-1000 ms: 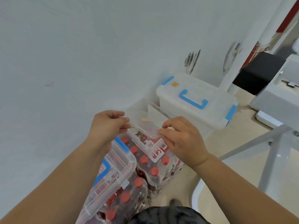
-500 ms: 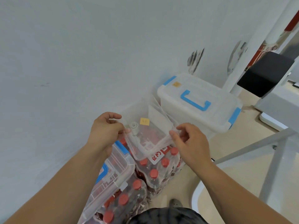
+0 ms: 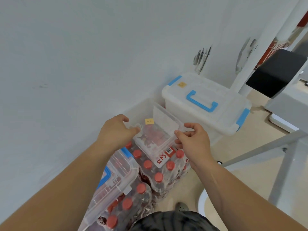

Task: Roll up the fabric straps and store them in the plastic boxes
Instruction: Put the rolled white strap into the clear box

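Head view: a small clear plastic box is held tilted just above the pack of red-capped bottles — left hand gripping its left rim; right hand pinching its right corner; a blue-handled white bin stands behind the pack.

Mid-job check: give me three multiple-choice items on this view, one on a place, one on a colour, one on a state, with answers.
1. The small clear plastic box with the yellow sticker is:
A) held over the shrink-wrapped pack of red-capped bottles
B) inside a drawer
C) flat on the floor

2. The handle on the large white lidded plastic box is:
A) red
B) blue
C) black

3. That large box's lid is:
A) off
B) propped open
C) shut

Answers:
1 A: the left hand and the right hand each have a grip on its rim above the bottles.
2 B: the handle shows blue against the white lid.
3 C: the lid sits flat on the box.
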`<action>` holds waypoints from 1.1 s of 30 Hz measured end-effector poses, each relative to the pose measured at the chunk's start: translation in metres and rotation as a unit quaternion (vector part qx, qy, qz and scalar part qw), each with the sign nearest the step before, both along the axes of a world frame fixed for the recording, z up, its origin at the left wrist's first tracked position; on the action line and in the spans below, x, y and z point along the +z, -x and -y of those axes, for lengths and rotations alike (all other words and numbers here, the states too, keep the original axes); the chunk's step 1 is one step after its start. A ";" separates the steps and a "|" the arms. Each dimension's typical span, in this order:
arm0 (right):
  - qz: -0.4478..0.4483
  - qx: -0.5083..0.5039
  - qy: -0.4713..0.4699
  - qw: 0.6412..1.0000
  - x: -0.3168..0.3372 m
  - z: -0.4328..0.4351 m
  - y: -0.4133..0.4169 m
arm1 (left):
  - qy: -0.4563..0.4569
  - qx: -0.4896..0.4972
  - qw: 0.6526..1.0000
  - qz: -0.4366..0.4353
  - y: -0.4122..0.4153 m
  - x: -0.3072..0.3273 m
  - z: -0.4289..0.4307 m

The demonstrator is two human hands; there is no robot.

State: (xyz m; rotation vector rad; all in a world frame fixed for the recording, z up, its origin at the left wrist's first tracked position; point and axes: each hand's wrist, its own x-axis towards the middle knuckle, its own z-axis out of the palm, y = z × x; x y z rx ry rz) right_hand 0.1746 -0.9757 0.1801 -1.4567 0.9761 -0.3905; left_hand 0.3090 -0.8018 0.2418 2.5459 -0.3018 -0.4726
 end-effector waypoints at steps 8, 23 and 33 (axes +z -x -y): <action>-0.012 -0.010 -0.006 1.000 -0.002 -0.001 -0.005 | -0.124 -0.082 0.989 0.014 -0.004 -0.005 0.004; 0.000 0.013 -0.028 1.000 -0.009 -0.005 -0.008 | -0.243 -0.249 0.937 0.039 -0.023 -0.021 0.019; 0.009 0.007 -0.051 0.999 -0.009 -0.001 -0.012 | -0.351 -0.287 0.881 0.133 -0.030 -0.022 0.027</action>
